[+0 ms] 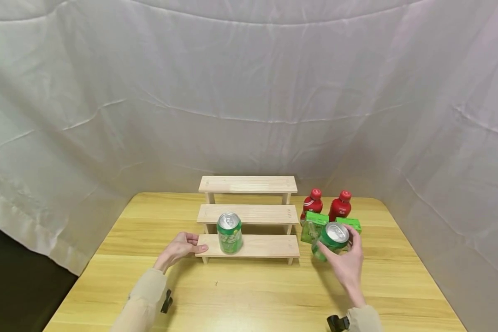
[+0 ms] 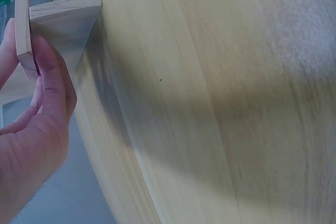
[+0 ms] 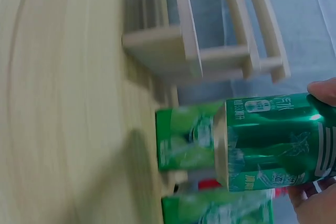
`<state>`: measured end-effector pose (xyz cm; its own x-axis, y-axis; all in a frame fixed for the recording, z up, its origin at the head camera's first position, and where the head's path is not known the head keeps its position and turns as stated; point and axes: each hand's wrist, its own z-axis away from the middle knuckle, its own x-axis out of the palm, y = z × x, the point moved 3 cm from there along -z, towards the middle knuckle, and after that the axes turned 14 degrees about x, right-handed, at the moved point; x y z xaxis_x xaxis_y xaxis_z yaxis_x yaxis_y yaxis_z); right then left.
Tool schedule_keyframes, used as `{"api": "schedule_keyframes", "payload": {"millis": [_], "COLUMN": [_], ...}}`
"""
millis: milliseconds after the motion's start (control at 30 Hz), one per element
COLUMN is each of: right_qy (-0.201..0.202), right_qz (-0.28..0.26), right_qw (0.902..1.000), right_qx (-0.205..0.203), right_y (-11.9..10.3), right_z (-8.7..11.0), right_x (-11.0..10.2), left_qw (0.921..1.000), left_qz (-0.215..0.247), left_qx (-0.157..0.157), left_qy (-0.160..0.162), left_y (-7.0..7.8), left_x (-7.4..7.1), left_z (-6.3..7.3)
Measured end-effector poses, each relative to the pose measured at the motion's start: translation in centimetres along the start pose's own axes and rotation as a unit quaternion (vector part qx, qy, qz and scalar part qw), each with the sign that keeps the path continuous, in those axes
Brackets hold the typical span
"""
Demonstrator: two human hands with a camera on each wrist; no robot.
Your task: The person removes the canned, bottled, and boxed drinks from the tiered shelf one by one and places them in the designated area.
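A light wooden three-step rack (image 1: 269, 246) stands mid-table in the head view. At the left end of its lowest step, my left hand (image 1: 180, 246) pinches the board, thumb on top and fingers beneath; the left wrist view shows the fingers (image 2: 50, 72) under the edge. One green drink can (image 1: 230, 235) stands upright on that step, left of its middle. To the right of the rack, my right hand (image 1: 349, 263) grips a second green can (image 3: 275, 140). This can is raised above the table and slightly tilted, in front of the green cartons.
Two green cartons (image 1: 314, 227) stand right of the rack, partly hidden by the held can. Behind them are two red bottles, one at the left (image 1: 312, 203) and one at the right (image 1: 341, 206). A grey curtain (image 1: 249, 92) hangs around the wooden table (image 1: 249, 295).
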<state>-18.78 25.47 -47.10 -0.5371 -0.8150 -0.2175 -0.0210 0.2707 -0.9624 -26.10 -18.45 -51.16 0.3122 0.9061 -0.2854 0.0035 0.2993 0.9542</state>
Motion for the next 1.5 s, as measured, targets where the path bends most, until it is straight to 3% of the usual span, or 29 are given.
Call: {"api": "schedule_keyframes", "payload": {"millis": [267,567,1000,1500], "right_qy": [0.034,0.042,0.044,0.042], "right_qz": [0.032,0.06,0.1,0.124], "right_qw": [0.9976,0.9938,0.9886,0.9869], "right_qx": [0.051,0.084,0.104,0.095], "right_y": [1.3,2.4,3.6,4.0], "right_z": [-0.3,-0.8,-1.2,-1.7], "right_x": [-2.6,-3.6,-4.0,-4.1], "left_qw": [1.0,1.0,0.9999,1.0], "left_qz": [0.003,0.009,-0.001,0.009], "left_qx": [0.001,0.001,0.012,-0.002], "left_qy": [0.0,0.0,-0.003,0.001], "left_y": [0.0,-0.1,0.2,0.0], "left_x": [0.0,0.0,-0.1,-0.1], "left_z": [0.0,0.0,0.1,-0.1]}}
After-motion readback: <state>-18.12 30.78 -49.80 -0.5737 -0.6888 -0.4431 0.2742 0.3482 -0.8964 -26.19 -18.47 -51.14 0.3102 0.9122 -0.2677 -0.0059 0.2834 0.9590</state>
